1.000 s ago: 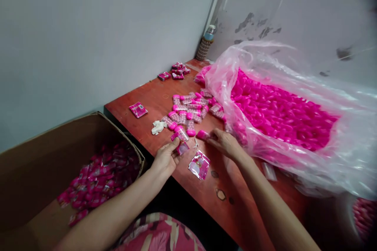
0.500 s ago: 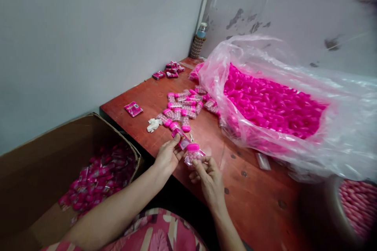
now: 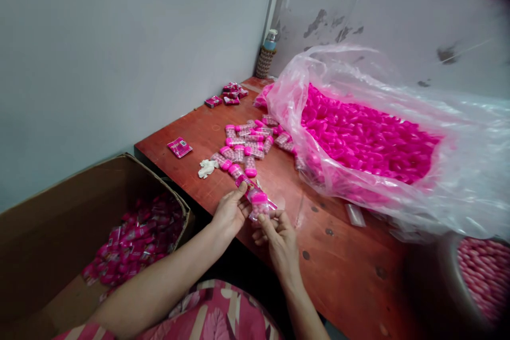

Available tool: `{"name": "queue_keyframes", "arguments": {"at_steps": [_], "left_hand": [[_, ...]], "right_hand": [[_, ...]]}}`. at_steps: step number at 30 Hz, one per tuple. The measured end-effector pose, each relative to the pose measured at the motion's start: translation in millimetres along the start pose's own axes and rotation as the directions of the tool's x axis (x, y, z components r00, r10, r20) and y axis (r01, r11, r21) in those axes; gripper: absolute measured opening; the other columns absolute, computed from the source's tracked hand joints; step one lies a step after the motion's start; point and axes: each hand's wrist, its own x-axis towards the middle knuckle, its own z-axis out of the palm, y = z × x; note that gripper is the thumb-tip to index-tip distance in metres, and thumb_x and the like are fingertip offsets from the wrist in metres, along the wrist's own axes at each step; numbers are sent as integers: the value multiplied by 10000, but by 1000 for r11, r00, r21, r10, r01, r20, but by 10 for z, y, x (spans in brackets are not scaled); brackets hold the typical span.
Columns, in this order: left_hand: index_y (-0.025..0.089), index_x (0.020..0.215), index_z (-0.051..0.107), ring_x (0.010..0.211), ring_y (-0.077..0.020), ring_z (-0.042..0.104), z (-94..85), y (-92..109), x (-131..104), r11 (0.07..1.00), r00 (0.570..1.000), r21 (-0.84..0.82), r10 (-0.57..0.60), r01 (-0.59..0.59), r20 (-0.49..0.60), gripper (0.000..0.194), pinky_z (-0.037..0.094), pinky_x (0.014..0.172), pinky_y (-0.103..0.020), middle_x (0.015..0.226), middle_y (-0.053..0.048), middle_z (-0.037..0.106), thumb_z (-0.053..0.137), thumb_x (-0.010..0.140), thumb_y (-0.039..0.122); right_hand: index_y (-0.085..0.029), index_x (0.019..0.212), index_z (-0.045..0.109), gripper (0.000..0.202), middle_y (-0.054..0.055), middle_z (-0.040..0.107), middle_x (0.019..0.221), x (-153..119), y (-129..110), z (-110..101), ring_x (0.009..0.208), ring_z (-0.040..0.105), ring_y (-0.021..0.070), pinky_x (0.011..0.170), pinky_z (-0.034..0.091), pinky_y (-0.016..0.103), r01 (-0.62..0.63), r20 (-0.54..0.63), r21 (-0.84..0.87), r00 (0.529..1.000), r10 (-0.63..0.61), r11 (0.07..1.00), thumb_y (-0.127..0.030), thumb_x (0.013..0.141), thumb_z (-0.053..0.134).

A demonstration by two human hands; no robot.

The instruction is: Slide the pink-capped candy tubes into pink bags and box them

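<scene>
My left hand (image 3: 230, 212) grips a pink printed wrapper (image 3: 244, 183) between thumb and fingers at the table's front edge. Close beside it, my right hand (image 3: 280, 234) pinches a small clear container (image 3: 259, 206) with a pink cap and pink balls inside. The container's capped end lies against the wrapper, and whether it is inside cannot be made out. Just beyond my hands, several capped containers (image 3: 254, 143) lie in a loose group. A crumpled white scrap (image 3: 207, 168) is left of them.
A flat pink packet (image 3: 179, 147) and a small packet pile (image 3: 233, 91) are on the red table (image 3: 167, 167). A carton (image 3: 181, 202) of packets stands left. A plastic bag (image 3: 292, 101) of pink caps, a bottle (image 3: 266, 54) and a tub (image 3: 450, 271) of pink balls are also present.
My right hand has shifted slightly left, bringing the container closer to the wrapper. The capped end now overlaps the wrapper more. Both hands keep their grips.
</scene>
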Motion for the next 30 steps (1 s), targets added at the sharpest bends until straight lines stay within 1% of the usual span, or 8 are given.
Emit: {"name": "queue_keyframes", "arguments": {"at_steps": [4, 7, 9, 12, 16, 22, 27, 30], "left_hand": [[121, 725, 551, 523, -120, 584, 0, 20, -33, 995, 996, 101, -1, -8, 91, 202, 485, 491, -224, 626, -20, 617, 697, 653, 239], [122, 755, 550, 564, -133, 595, 19, 53, -77, 978, 975, 202, 9, -55, 222, 249, 484, 529, -235, 657, -39, 621, 678, 667, 317], [121, 764, 549, 552, -120, 586, 38, 57, -102, 962, 960, 262, 0, -76, 280, 259, 473, 527, -223, 657, -31, 616, 687, 657, 312], [113, 722, 548, 486, -91, 546, 56, 28, -115, 946, 958, 322, -58, -36, 279, 271, 440, 476, -198, 599, -5, 589, 726, 608, 283], [98, 614, 550, 422, -82, 495, 62, -8, -102, 916, 959, 402, -105, -10, 262, 297, 395, 417, -200, 515, 0, 554, 732, 579, 330], [80, 577, 595, 416, -93, 497, 85, 27, -91, 843, 951, 536, -130, -43, 282, 276, 391, 410, -212, 503, -19, 565, 731, 568, 320], [72, 591, 624, 447, -98, 519, 86, -1, -127, 836, 938, 546, -148, -50, 313, 251, 414, 452, -216, 534, -39, 585, 719, 584, 304], [73, 591, 620, 414, -85, 493, 74, -25, -147, 862, 937, 506, -158, -22, 311, 245, 400, 426, -205, 513, -30, 567, 717, 587, 297]], "right_hand": [[-192, 801, 446, 225, -24, 622, 611, 24, 44, -11, 429, 560, 94, 379, 423, 165, -24, 80, 96, 997, 16, 995, -360, 759, 589], [-193, 809, 447, 219, -27, 621, 611, 32, 56, -19, 438, 558, 92, 386, 426, 164, 1, 49, 97, 999, -5, 995, -350, 761, 592], [-191, 818, 455, 216, -39, 603, 577, 26, 50, -14, 428, 545, 86, 395, 430, 163, 30, 16, 65, 999, -32, 997, -345, 760, 594], [-189, 836, 464, 222, -51, 580, 545, 7, 40, -2, 432, 545, 90, 413, 447, 174, 61, -9, 29, 998, -61, 998, -348, 758, 596], [-187, 856, 469, 232, -45, 585, 555, 1, 57, -15, 448, 559, 98, 423, 457, 182, 76, -40, 20, 996, -75, 997, -345, 753, 604], [-188, 785, 447, 207, -8, 631, 619, 37, 93, -80, 395, 536, 86, 351, 396, 163, -21, 123, 261, 992, -12, 965, -353, 774, 572], [-181, 830, 487, 217, -37, 602, 551, 17, 53, -91, 430, 555, 95, 420, 456, 186, 78, -30, 82, 997, -76, 994, -314, 735, 630], [-183, 810, 483, 205, -23, 615, 585, 14, 55, -108, 419, 548, 95, 383, 429, 180, 28, 37, 172, 999, -35, 985, -334, 751, 608]]}}
